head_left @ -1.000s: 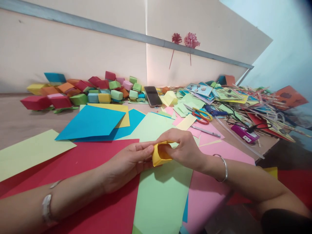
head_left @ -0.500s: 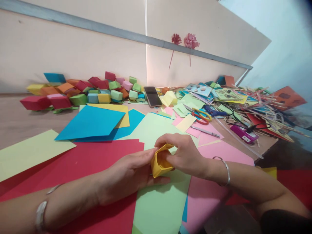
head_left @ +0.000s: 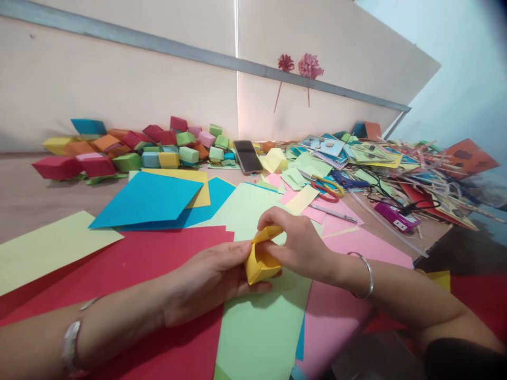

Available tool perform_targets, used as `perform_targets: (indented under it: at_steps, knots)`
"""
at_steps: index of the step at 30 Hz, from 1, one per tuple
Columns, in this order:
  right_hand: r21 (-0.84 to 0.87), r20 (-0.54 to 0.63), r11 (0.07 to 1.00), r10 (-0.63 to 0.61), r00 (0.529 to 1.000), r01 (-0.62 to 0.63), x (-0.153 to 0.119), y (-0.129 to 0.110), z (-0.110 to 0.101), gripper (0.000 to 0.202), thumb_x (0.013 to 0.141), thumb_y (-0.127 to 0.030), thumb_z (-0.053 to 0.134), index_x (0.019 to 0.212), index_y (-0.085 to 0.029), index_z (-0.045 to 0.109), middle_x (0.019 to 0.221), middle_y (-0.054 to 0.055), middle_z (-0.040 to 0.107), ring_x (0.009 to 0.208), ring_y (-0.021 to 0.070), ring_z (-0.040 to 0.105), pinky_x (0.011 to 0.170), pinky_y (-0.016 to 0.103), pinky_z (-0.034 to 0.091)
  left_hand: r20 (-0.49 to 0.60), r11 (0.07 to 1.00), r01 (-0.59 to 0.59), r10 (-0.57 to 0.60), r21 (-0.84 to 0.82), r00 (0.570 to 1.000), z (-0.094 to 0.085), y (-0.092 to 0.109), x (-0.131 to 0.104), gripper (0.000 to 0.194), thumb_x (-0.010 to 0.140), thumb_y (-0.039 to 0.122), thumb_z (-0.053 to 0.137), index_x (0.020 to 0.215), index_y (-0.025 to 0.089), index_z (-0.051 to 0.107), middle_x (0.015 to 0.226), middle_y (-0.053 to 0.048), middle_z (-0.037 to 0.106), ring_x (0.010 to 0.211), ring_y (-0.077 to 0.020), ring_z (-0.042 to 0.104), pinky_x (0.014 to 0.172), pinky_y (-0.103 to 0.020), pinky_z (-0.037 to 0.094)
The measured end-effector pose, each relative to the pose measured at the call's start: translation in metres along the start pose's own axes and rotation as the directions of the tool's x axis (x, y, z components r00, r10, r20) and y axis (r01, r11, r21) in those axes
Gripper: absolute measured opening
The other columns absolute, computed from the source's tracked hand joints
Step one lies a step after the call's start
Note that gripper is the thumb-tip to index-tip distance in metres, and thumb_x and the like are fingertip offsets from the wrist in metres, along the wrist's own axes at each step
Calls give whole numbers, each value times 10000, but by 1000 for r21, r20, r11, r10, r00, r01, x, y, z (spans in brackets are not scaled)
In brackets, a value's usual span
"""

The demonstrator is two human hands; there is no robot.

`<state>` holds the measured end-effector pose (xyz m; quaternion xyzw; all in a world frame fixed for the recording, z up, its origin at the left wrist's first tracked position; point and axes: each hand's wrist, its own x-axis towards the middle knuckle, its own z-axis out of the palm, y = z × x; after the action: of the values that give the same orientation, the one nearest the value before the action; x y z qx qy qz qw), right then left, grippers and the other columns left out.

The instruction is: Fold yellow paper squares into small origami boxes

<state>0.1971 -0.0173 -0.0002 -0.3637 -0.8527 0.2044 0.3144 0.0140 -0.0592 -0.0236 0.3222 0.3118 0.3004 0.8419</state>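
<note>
A small yellow folded paper piece, half opened like a little box, sits between both hands just above the table. My left hand grips its left side with thumb and fingers. My right hand pinches its upper right flap. Both wrists wear silver bangles. Under the hands lie a light green sheet, a red sheet and a pink sheet.
Blue sheets and a pale green sheet lie to the left. Several folded paper boxes are piled along the wall. A phone, scissors, a purple stapler and paper clutter fill the right side.
The yellow piece has been turned and opened further between the hands. My left hand has slid a little lower and closer under it; my right hand now pinches the top flap.
</note>
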Motion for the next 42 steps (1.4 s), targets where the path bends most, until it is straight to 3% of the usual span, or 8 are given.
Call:
perform_targets:
  at_steps: [3,8,13,18,23,27,34,42]
  knots:
    - [142,2,990,1,1000,-1,4,2,-2,146,706,-83,617,787,-193,567,783,-27,638,696,106,565,642,218,436,-22,1000,-18,18,-2,1000,-1,2,0,320,909,431,599,1108,209,715,1196,-97,653,1125,-243,559,906,-346,493]
    - [139,-104,986,-81,991,96,7,6,-2,225,693,-96,691,637,-183,491,677,-43,525,634,86,467,577,215,376,-6,998,-64,64,-10,998,-2,2,1,359,954,437,530,1230,256,669,1202,-90,649,1095,-226,571,857,-325,505]
    - [110,-180,974,-178,967,200,6,8,0,250,778,-147,664,645,-193,457,671,-35,500,632,94,454,580,231,381,9,996,-84,84,-4,996,-4,1,1,401,972,464,481,1299,280,623,1204,-95,642,1091,-229,575,849,-322,507]
    - [83,-234,942,-298,925,325,7,6,2,182,789,-148,634,698,-205,486,726,-9,539,705,122,520,627,251,432,12,995,-104,104,-5,995,-4,-1,1,352,979,442,469,1157,242,697,1134,-97,642,1044,-215,568,818,-308,520]
    - [133,-235,941,-276,932,312,7,4,1,127,764,-105,631,721,-196,555,756,1,577,724,122,557,656,253,471,34,996,-88,88,2,996,-3,0,0,342,966,458,493,1112,236,708,1146,-93,630,1089,-230,546,843,-319,517]
    - [60,-269,956,-263,927,289,5,4,-2,120,792,-126,643,724,-199,575,805,12,566,788,138,565,694,271,477,31,996,-87,87,22,996,-3,0,1,372,957,478,501,1157,225,687,1172,-113,626,1123,-256,540,834,-328,516]
    - [-49,-95,918,-398,913,395,8,7,-10,146,774,-68,604,717,-194,556,838,24,565,790,140,542,693,269,467,39,993,-102,100,54,994,-2,0,3,397,974,475,464,1179,214,683,1218,-113,628,1091,-234,562,799,-288,524]
    - [-10,163,898,-433,886,441,14,5,-35,258,784,-27,518,953,-181,637,1000,85,657,933,173,612,825,324,533,-91,994,-106,105,-1,990,-4,8,2,324,937,465,549,1102,229,699,1158,-87,659,1060,-226,586,822,-306,514]
